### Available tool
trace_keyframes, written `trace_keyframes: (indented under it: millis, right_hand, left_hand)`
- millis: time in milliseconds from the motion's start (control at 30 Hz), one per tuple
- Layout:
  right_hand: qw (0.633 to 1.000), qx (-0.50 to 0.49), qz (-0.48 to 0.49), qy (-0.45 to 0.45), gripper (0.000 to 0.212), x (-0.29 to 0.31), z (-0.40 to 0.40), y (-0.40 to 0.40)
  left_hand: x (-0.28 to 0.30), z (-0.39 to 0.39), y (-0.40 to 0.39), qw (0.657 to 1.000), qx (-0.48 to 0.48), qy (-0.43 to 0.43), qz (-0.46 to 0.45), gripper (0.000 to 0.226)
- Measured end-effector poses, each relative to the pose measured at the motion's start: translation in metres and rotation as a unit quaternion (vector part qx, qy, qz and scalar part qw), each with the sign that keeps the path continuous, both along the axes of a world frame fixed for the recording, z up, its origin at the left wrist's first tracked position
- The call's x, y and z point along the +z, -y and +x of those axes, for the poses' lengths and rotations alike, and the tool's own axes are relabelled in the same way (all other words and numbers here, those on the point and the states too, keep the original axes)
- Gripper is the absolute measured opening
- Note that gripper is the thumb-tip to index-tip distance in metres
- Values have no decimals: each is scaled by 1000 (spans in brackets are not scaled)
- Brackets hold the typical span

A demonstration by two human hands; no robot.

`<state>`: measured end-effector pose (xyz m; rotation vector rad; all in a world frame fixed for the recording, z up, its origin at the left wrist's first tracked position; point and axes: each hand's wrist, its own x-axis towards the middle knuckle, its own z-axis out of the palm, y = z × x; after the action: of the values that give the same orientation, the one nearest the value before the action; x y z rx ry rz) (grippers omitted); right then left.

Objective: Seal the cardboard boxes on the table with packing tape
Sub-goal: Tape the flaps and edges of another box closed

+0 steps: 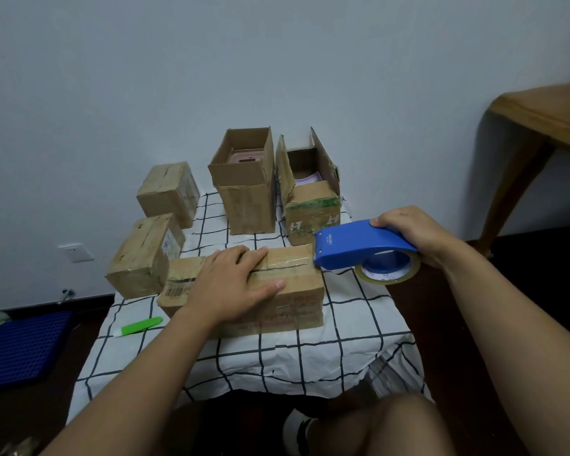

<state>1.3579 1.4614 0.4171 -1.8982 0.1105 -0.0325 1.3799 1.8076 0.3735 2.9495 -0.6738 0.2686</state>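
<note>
Left hand [236,281] lies flat, fingers straight, pressing brown cardboard box [277,291] near tabletop [277,363] centre. Right hand [415,232], grip closed around blue plastic tape dispenser [359,246], blade at box right end. Risk: pull too fast, tape tears crooked or box slides toward right edge. Two open boxes [244,192] wait at far edge.

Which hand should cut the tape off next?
The right hand: it already grips the blue tape dispenser at the box's right edge. The left hand presses the flaps down.
</note>
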Motion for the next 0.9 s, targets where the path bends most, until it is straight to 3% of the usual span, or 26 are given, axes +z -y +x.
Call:
trace_keyframes:
  millis: [267,500,600,733,900]
  right_hand:
    - [1000,1,5,5,27,-1,5,2]
    - [1000,8,7,10,25,0,3,5]
    - [1000,11,13,12,31,2,3,6]
    - [1000,9,21,9,23,6,4,10]
    - [1000,19,19,-3,25,-4,6,13]
  left_hand:
    - [11,-3,23,999,1,-16,38,93]
    - [10,-22,97,999,-36,-18,-13,98]
    - [6,-18,99,999,-24,22,9,90]
    - [0,-15,96,998,-27,55,-1,80]
    - [-3,-13,95,999,-31,44,-1,84]
